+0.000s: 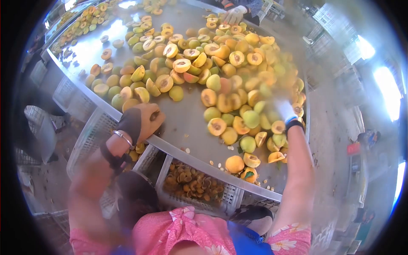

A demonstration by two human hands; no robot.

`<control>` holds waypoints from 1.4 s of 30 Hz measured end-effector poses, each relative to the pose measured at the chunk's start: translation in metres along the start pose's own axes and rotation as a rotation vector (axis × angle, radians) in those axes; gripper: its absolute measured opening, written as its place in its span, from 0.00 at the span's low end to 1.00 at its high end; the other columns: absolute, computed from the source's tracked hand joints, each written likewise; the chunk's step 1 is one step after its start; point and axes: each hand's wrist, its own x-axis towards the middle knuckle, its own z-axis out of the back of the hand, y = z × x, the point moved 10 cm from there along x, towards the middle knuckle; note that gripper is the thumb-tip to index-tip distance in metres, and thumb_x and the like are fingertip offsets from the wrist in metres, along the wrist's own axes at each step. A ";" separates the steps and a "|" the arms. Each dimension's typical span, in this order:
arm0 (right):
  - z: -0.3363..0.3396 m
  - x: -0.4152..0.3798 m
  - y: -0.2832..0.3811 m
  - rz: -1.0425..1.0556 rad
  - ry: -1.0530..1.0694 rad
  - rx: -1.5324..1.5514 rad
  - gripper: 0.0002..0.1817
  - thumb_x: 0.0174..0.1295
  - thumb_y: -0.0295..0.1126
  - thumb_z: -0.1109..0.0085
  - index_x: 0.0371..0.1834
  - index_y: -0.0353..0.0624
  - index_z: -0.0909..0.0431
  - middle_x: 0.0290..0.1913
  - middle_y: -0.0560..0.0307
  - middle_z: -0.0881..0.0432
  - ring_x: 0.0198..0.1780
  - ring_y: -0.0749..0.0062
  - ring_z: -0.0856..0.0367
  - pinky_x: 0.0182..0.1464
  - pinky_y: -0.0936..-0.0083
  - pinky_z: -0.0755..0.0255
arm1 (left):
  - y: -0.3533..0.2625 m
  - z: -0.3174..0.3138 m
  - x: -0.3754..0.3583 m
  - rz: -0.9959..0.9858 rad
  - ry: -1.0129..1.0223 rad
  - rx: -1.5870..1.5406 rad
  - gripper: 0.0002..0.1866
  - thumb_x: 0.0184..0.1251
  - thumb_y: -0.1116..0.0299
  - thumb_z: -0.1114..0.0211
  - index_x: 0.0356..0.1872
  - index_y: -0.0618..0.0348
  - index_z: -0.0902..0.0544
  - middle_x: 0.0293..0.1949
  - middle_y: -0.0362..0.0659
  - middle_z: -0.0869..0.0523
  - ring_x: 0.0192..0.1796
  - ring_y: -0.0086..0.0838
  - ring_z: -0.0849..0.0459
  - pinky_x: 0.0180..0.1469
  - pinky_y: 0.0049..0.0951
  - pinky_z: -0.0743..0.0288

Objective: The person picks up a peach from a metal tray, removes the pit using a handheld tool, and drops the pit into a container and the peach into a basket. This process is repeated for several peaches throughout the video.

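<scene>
My left hand (pixel 146 121), in a dark fingerless glove, is curled closed at the near edge of the metal table (pixel 178 123). A dark spot shows within its curled fingers; I cannot tell what it holds. Just beyond it lie whole and halved yellow-green stone fruits (pixel 163 83) that look like peaches, several cut faces showing the pit. My right hand (pixel 284 109), in a white glove, reaches into the right side of the fruit heap (pixel 250 119). Its fingers are smeared and partly hidden among blurred fruit.
Below the near edge stands a crate (pixel 233 197) holding small brown-orange pieces (pixel 193 182). Another white crate (pixel 91 138) is at the left. A co-worker's gloved hand (pixel 234 15) rests at the far side. Loose pits (pixel 219 168) lie near the front edge.
</scene>
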 end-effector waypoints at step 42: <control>0.007 -0.204 0.151 0.146 -0.178 -0.290 0.22 0.58 0.43 0.31 0.46 0.37 0.22 0.32 0.53 0.17 0.27 0.72 0.20 0.31 0.73 0.26 | -0.046 0.001 -0.052 -0.161 -0.245 -0.295 0.15 0.66 0.57 0.39 0.47 0.54 0.16 0.39 0.53 0.12 0.44 0.51 0.14 0.47 0.45 0.21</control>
